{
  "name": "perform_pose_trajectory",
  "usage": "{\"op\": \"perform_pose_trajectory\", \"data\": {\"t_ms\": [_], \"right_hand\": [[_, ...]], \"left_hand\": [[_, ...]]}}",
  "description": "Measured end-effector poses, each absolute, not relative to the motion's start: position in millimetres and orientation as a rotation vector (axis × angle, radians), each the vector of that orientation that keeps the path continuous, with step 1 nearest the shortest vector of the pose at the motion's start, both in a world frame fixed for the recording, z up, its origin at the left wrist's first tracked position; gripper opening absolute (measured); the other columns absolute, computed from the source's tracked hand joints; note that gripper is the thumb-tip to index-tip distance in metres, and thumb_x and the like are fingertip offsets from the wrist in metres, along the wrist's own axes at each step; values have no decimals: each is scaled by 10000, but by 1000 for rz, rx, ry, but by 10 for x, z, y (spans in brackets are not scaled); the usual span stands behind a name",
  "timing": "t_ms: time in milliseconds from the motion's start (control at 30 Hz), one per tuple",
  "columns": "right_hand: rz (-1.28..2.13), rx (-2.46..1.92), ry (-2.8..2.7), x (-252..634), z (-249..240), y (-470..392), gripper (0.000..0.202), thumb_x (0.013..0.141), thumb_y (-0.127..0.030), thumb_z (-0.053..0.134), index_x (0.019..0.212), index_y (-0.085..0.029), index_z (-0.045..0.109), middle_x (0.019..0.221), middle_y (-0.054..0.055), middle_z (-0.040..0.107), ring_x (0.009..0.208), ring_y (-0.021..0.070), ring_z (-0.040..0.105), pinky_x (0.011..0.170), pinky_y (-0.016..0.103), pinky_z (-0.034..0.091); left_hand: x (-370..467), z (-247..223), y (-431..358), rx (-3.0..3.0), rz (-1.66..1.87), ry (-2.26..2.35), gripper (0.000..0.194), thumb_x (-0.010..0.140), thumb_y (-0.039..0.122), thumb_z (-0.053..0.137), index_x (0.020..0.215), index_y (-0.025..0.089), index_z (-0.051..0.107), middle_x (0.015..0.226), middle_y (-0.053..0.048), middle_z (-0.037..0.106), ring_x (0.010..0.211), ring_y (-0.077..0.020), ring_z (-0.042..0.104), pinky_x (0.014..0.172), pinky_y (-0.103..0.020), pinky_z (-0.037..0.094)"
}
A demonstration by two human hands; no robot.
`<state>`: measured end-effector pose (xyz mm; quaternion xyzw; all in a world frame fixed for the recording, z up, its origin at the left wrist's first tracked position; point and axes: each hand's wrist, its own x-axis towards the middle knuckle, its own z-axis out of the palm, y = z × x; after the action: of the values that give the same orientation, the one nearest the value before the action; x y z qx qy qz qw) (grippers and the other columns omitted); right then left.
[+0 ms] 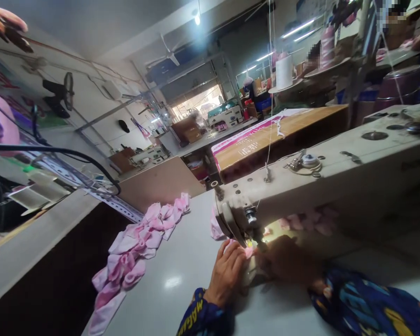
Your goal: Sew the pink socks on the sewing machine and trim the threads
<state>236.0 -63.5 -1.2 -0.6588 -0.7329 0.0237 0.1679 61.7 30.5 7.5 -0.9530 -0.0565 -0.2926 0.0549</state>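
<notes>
A sewing machine point(266, 196) stands tilted across the right side of the head view, its lamp glowing near the needle. Below the needle lies a small piece of pink fabric point(249, 252). My left hand point(227, 269) is closed on this fabric, just left of the presser foot, with its fingers bent and close together. To the right of the needle, my right hand point(290, 259) is in shadow and blurred by motion; it is close to the same fabric, but its fingers cannot be made out.
A long heap of pink fabric pieces point(136, 247) lies along the left table edge. More pink pieces point(308, 221) sit behind the machine arm. A cardboard box point(283, 135) stands beyond the machine. At left runs a perforated metal bar point(66, 170) with a black cable point(101, 163).
</notes>
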Motion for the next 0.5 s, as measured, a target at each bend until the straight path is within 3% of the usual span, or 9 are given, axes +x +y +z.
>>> {"op": "perform_pose_trajectory", "data": {"t_ms": [167,300,500], "right_hand": [[136,-1938,-2039,2464,-10,-584,217,780,-100,501,876,-192,673,756,54,686,674,200,619,556,286,306],[135,-1895,-2055,2437,-45,-564,191,815,-135,503,848,-209,675,733,40,680,676,182,616,567,281,306],[30,-1858,-2047,2396,-142,-545,161,831,-186,522,846,-210,680,704,56,670,639,199,606,523,287,262]], "left_hand": [[606,63,274,-2986,-984,-247,286,991,148,274,911,178,547,761,-10,656,772,-126,611,897,-328,439],[559,94,278,-2872,-1009,-249,144,928,154,431,914,179,572,860,-53,671,889,-179,596,928,-386,423],[563,123,340,-2661,-1022,-112,241,976,147,372,921,175,606,924,-45,688,977,-169,570,1007,-374,359]]}}
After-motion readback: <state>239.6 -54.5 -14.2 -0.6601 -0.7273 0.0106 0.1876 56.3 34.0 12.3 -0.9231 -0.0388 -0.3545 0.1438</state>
